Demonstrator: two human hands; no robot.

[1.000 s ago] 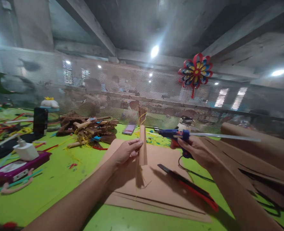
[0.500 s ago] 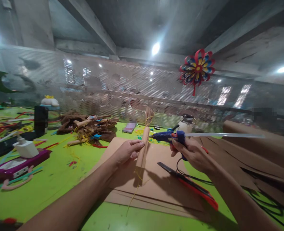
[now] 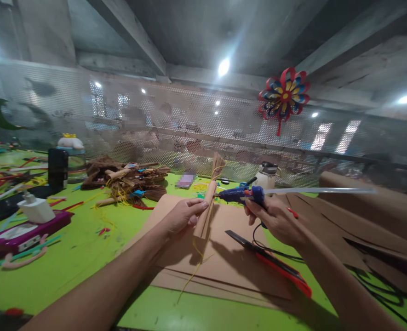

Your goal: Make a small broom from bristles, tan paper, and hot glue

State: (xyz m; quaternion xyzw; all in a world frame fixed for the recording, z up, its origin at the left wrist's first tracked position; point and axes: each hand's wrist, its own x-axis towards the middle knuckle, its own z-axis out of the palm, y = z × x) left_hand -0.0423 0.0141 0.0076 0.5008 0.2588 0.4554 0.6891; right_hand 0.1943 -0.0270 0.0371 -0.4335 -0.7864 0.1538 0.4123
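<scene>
My left hand (image 3: 180,215) is closed around a rolled brown paper tube (image 3: 206,207) with a frayed brown top and yellow strands hanging below it. It holds the tube tilted above a stack of brown cardboard sheets (image 3: 224,266). My right hand (image 3: 275,219) grips a blue hot glue gun (image 3: 241,194) with a long clear glue stick jutting right. The gun's nozzle touches the upper side of the tube.
A red-handled cutter (image 3: 272,264) lies on the cardboard by my right wrist. A pile of finished brown tubes (image 3: 127,179) sits at back left, near a black cup (image 3: 57,169) and a white charger on a purple phone (image 3: 27,225). Brown paper rolls (image 3: 369,202) lie right. A perforated mesh wall with a paper pinwheel (image 3: 284,96) stands behind.
My right hand brought the glue gun left until its nozzle met the tube. My left hand tilted the tube's top toward the right.
</scene>
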